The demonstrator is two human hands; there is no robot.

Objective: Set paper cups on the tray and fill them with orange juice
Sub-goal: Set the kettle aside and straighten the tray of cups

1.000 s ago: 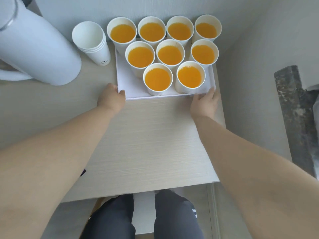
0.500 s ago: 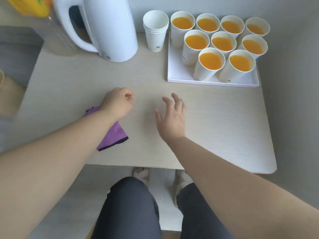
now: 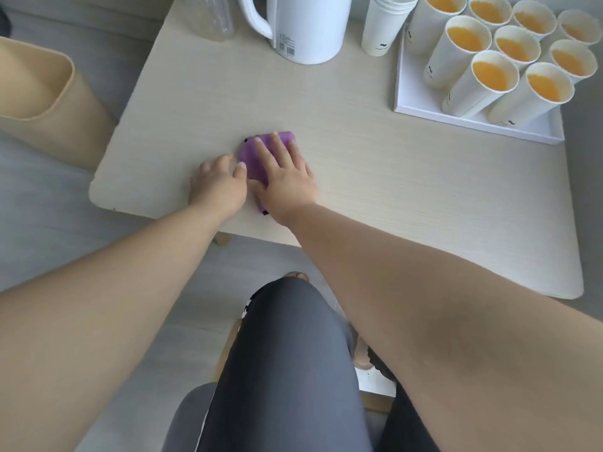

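A white tray (image 3: pixel 410 96) sits at the table's back right and carries several paper cups (image 3: pixel 489 78) filled with orange juice. A stack of empty paper cups (image 3: pixel 385 26) stands just left of the tray. Both hands are far from the tray, near the table's front left. My right hand (image 3: pixel 287 179) lies flat with straight fingers on a purple cloth (image 3: pixel 249 156). My left hand (image 3: pixel 218 185) rests on the table beside it, its loosely curled fingers touching the cloth's left edge.
A white jug (image 3: pixel 310 27) with a handle stands at the back, a clear plastic bottle (image 3: pixel 219 19) to its left. A beige bin (image 3: pixel 36 86) stands on the floor left of the wooden table (image 3: pixel 375 197). My legs are under the near edge.
Both hands left the tray's front edge and came back to the front left. The view swung left. The right hand now lies flat on the purple cloth, the left beside it.
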